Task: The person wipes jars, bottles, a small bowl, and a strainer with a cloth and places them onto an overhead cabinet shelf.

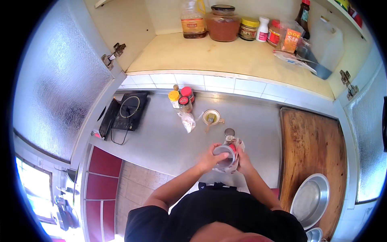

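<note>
Near the counter's front edge, my left hand (210, 158) grips the left side of a clear, open-topped jar (224, 152), its thumb over the rim. My right hand (244, 162) is closed on a crumpled, patterned plastic bag or cloth (234, 141) against the jar's right side. Something red shows there; whether the wrap goes all round the jar I cannot tell. Just beyond lies a round, dark lid (229, 132). Farther back sits a small bowl (211, 117) with greenish contents and a brush-like tool (210, 120) in it.
Several capped jars (185, 104) and a crumpled plastic bag (187, 122) stand back left, with an induction cooker (130, 111) beyond. A wooden board (312, 149) bears a metal basin (309, 201) at right. Above, an open cupboard shelf (209, 56) holds bottles and jars between glass doors.
</note>
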Demonstrator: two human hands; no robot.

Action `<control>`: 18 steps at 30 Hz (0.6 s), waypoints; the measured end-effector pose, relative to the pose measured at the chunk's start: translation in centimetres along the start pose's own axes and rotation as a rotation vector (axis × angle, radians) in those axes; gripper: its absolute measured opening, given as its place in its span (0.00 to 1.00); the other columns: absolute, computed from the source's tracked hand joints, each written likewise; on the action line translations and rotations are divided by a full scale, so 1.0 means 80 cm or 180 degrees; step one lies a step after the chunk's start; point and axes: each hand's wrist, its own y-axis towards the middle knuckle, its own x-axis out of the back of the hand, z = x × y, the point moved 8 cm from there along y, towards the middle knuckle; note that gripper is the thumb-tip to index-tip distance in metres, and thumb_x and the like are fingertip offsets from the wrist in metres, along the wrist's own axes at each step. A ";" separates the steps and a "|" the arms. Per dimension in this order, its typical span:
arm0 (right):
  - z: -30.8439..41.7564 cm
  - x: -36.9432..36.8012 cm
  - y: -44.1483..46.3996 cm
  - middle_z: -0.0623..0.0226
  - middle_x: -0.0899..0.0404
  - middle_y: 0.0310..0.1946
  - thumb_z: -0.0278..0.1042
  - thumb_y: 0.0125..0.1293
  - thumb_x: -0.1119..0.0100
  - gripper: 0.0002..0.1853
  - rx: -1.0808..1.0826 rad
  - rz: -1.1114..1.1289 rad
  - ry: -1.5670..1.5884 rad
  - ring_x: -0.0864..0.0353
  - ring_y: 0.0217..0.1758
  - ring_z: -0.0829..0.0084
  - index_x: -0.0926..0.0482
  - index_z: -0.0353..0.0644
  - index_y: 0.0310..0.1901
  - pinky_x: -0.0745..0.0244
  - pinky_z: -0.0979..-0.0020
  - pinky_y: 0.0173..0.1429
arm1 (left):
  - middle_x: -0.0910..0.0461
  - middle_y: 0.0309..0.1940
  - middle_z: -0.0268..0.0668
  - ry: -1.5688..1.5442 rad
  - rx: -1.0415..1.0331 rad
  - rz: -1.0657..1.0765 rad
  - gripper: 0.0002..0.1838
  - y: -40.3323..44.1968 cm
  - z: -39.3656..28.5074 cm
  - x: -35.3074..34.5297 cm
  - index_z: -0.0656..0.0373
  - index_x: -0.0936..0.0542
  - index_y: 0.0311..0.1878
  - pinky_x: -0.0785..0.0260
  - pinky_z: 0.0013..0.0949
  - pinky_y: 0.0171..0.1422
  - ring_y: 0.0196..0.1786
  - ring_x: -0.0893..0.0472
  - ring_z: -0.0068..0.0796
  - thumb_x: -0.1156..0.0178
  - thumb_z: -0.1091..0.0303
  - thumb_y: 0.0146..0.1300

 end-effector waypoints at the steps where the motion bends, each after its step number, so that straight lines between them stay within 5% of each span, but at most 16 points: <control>1: 0.001 0.002 0.004 0.59 0.22 0.46 0.64 0.68 0.57 0.32 -0.0071 -0.0126 -0.0246 0.21 0.47 0.70 0.29 0.40 0.57 0.24 0.67 0.49 | 0.26 0.50 0.37 -0.0010 -0.0162 -0.0035 0.37 -0.001 0.002 0.000 0.61 0.37 0.62 0.31 0.33 0.58 0.53 0.26 0.28 0.29 0.58 0.53; 6: -0.021 0.028 0.029 0.62 0.21 0.40 0.67 0.67 0.60 0.34 -0.0265 -0.0297 -0.1017 0.21 0.40 0.72 0.26 0.40 0.54 0.24 0.71 0.44 | 0.26 0.49 0.39 0.0362 -0.0602 -0.0172 0.38 -0.013 -0.003 0.001 0.62 0.37 0.62 0.31 0.33 0.58 0.54 0.26 0.29 0.30 0.53 0.55; 7: -0.034 0.030 0.038 0.65 0.21 0.31 0.69 0.67 0.61 0.35 -0.0304 -0.0135 -0.0900 0.22 0.30 0.75 0.22 0.41 0.47 0.26 0.73 0.34 | 0.27 0.52 0.41 0.0759 -0.0382 -0.0208 0.39 -0.008 0.004 0.011 0.63 0.37 0.63 0.31 0.33 0.58 0.55 0.27 0.29 0.32 0.51 0.55; 10: -0.036 0.033 0.044 0.67 0.22 0.24 0.70 0.66 0.62 0.35 -0.0496 0.0021 -0.1607 0.24 0.23 0.77 0.19 0.42 0.41 0.29 0.73 0.27 | 0.28 0.54 0.42 -0.0201 0.0179 0.0051 0.41 -0.017 0.004 0.007 0.64 0.38 0.63 0.32 0.33 0.59 0.56 0.27 0.30 0.32 0.50 0.55; 14: -0.002 0.015 0.055 0.68 0.21 0.25 0.70 0.64 0.57 0.34 -0.0172 -0.0253 -0.2039 0.24 0.22 0.78 0.19 0.42 0.38 0.29 0.74 0.27 | 0.28 0.54 0.43 0.0221 -0.0137 -0.0024 0.42 -0.012 -0.017 0.019 0.64 0.39 0.63 0.32 0.34 0.59 0.56 0.28 0.30 0.31 0.49 0.54; 18: 0.044 -0.011 0.048 0.70 0.22 0.24 0.69 0.62 0.53 0.31 -0.0067 -0.0728 -0.1027 0.25 0.19 0.76 0.20 0.43 0.41 0.27 0.75 0.26 | 0.29 0.55 0.41 0.0613 -0.0538 0.0140 0.41 -0.018 -0.076 0.023 0.62 0.39 0.64 0.33 0.34 0.60 0.56 0.28 0.29 0.32 0.50 0.55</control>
